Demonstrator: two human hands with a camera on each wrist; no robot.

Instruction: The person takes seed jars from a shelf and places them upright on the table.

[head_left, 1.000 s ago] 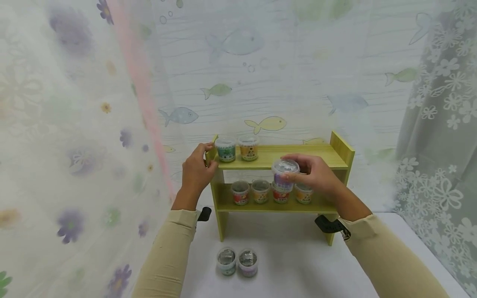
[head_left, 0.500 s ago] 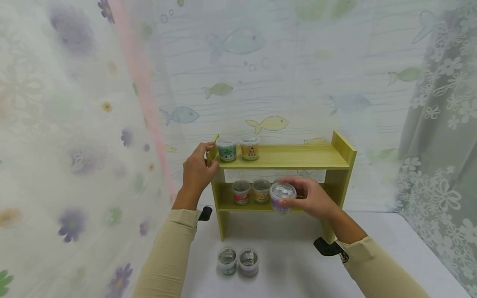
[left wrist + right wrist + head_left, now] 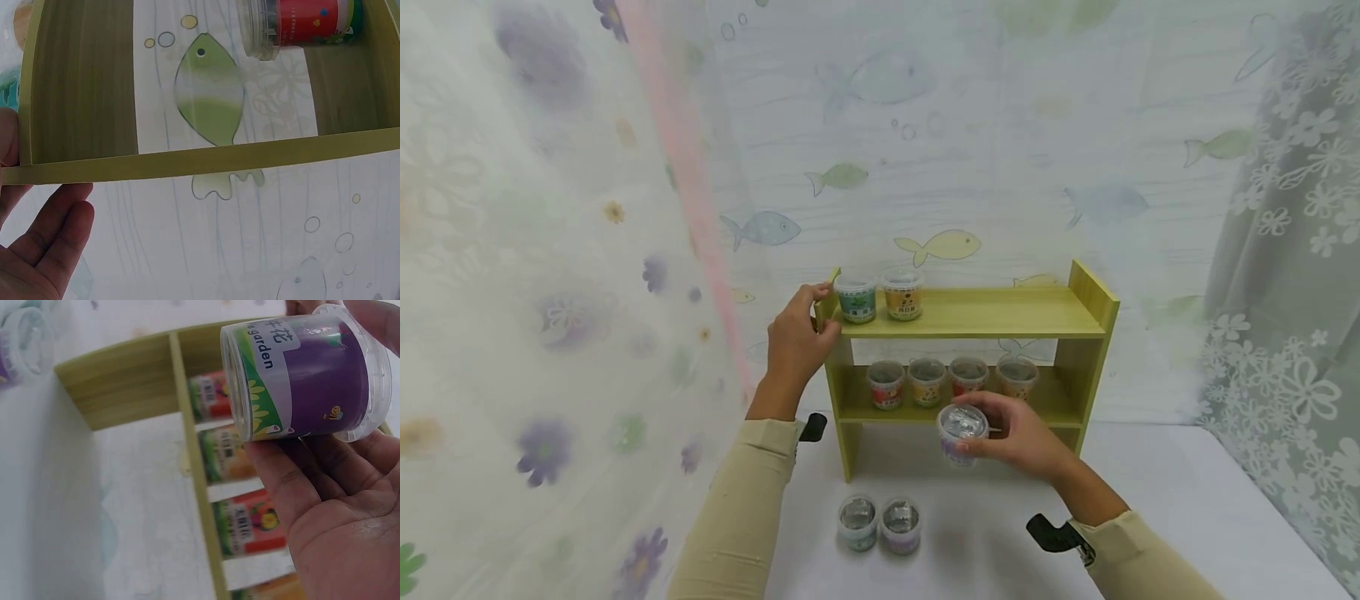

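Note:
My right hand grips a small plastic cup with a purple label and a foil-like top, out in front of the lower shelf. In the right wrist view its thumb and fingers lie round the cup's side. At the upper left end of the yellow-green wooden shelf, my left hand holds the side board, thumb on one side and fingers on the other. Close by it stand a green-labelled cup and a yellow-labelled cup on the top board.
Several cups with red or orange labels line the lower shelf. Two foil-topped cups stand side by side on the white table in front. Patterned curtains hang behind and at both sides.
My right hand has brought the purple-labelled cup down and toward me from before the upper part of the shelf, uncovering the lower cups behind it. My left hand stays on the side board.

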